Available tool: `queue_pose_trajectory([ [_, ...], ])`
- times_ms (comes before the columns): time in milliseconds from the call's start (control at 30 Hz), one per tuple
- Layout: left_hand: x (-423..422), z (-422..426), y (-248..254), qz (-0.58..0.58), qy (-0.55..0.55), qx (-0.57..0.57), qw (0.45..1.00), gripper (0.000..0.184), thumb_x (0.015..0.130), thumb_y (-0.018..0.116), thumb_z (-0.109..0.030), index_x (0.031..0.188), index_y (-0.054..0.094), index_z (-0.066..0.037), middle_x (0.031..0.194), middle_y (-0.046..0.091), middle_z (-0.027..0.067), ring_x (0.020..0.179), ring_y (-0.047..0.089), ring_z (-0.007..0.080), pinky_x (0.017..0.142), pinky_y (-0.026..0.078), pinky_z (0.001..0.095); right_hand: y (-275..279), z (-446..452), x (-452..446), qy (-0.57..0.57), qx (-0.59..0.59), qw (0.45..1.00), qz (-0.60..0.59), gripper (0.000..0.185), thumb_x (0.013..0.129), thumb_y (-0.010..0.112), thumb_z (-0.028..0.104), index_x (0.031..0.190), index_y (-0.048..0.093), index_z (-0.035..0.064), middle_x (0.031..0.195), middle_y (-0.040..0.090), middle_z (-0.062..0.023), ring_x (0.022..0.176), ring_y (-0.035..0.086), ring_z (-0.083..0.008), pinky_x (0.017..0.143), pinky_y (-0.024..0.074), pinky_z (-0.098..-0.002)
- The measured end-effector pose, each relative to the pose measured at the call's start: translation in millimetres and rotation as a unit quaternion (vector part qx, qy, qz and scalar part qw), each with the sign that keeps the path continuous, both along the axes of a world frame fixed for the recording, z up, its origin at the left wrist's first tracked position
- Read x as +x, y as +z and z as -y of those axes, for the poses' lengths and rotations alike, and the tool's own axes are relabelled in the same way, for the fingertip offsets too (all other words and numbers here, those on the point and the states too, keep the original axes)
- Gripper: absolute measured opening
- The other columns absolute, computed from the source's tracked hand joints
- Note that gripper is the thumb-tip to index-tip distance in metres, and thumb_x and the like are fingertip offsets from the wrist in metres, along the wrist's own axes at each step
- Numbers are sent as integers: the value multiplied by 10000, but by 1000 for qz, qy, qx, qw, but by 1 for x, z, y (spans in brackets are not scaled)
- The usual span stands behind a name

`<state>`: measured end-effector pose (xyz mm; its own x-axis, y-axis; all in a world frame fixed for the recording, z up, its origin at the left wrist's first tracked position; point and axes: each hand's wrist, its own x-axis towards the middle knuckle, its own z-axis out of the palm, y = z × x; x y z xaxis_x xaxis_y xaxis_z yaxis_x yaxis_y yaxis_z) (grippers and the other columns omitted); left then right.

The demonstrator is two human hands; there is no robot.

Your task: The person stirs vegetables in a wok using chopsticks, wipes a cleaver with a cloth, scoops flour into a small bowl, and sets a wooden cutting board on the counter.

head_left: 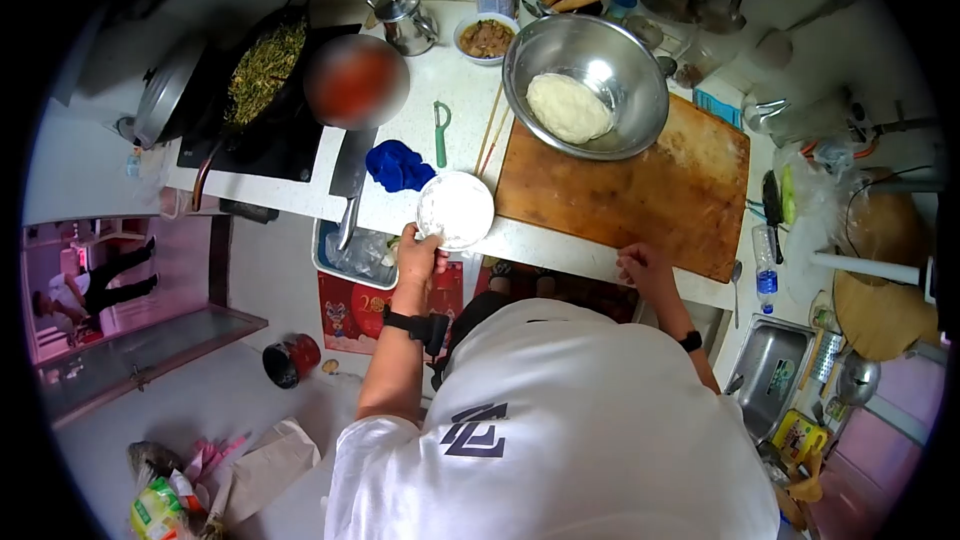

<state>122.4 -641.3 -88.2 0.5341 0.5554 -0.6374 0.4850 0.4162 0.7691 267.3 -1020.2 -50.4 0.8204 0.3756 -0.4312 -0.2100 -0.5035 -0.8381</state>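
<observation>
My left hand (418, 258) grips the near rim of a small white bowl (447, 202) with white powder in it, at the counter's front edge. My right hand (646, 272) is by the near edge of a wooden cutting board (590, 202), its fingers curled and nothing visible in them. On the board's far left part stands a large steel mixing bowl (640, 118) holding a lump of pale dough (568, 108). Left of the board lie chopsticks (490, 145), a green peeler (441, 135), a crumpled blue cloth or bag (398, 166) and a cleaver (350, 170).
A wok of chopped greens (265, 75) sits on the cooktop at left, beside a blurred round container with red contents (357, 82). Behind are a steel pot (405, 22) and a bowl of brownish food (486, 38). A sink (775, 375) is at right. Another person (80, 290) appears beyond a doorway.
</observation>
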Motion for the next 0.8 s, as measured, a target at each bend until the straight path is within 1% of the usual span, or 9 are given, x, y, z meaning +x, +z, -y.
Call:
queue_pose_trajectory([
  [100, 5, -3, -11, -5, -14, -20, 1000, 376, 817, 579, -52, 1174, 457, -52, 647, 612, 99, 416, 505, 129, 354, 412, 256, 4, 2, -12, -53, -15, 998, -37, 110, 901, 595, 54, 983, 640, -4, 796, 656, -59, 656, 621, -118, 595, 510, -255],
  [367, 28, -3, 26, 17, -90, -13, 996, 413, 821, 588, -52, 1216, 467, -68, 623, 577, 67, 396, 468, 110, 334, 362, 238, 10, -3, -33, -91, 8, 996, 8, 119, 891, 641, 74, 979, 644, -6, 797, 651, -54, 682, 622, -123, 630, 513, -263],
  [433, 32, -3, 19, 47, -103, -11, 994, 385, 821, 592, -46, 1190, 484, -69, 653, 583, 70, 407, 461, 107, 347, 363, 240, 4, 1, -39, -106, 8, 994, 14, 132, 886, 646, 97, 975, 652, -1, 820, 657, -61, 695, 628, -132, 638, 516, -285],
  [500, 30, 0, 23, 74, -127, -22, 989, 360, 821, 594, -41, 1166, 498, -71, 706, 596, 64, 438, 477, 101, 365, 371, 237, 21, 2, -47, -84, -43, 994, 52, 137, 864, 646, 108, 960, 661, 12, 853, 669, -94, 724, 643, -183, 667, 520, -316],
  [533, 32, 5, 22, 96, -138, -37, 985, 367, 821, 596, -40, 1173, 496, -75, 741, 606, 58, 453, 487, 98, 372, 371, 233, 8, 10, -53, -76, -51, 987, 130, 128, 838, 642, 108, 933, 665, 25, 880, 671, -126, 780, 651, -252, 708, 520, -350],
  [567, 33, 6, 22, 90, -160, -44, 982, 373, 822, 594, -39, 1180, 496, -75, 768, 611, 55, 465, 494, 95, 373, 368, 227, 13, 11, -55, -89, -66, 987, 113, 119, 827, 635, 105, 915, 664, 29, 894, 668, -137, 827, 645, -300, 745, 516, -368],
  [633, 40, 18, 26, 79, -198, -48, 976, 383, 824, 586, -37, 1194, 491, -71, 788, 615, 55, 469, 500, 95, 371, 364, 218, 19, 22, -58, -96, -61, 982, 150, 126, 819, 636, 120, 906, 662, 33, 861, 661, -143, 816, 637, -310, 757, 509, -372],
  [767, 53, 40, 26, 58, -233, -48, 970, 399, 820, 570, -24, 1205, 471, -53, 783, 616, 83, 430, 489, 111, 346, 363, 223, 26, 59, -51, -190, -77, 968, 148, 93, 834, 623, 86, 894, 658, 24, 820, 670, -117, 732, 653, -239, 680, 522, -350],
  [800, 55, 46, 23, 63, -226, -55, 970, 401, 819, 567, -20, 1206, 465, -50, 781, 616, 92, 420, 485, 115, 337, 362, 228, 24, 71, -49, -233, -42, 964, 124, 87, 844, 619, 76, 898, 658, 19, 806, 666, -95, 698, 648, -203, 644, 523, -331],
])
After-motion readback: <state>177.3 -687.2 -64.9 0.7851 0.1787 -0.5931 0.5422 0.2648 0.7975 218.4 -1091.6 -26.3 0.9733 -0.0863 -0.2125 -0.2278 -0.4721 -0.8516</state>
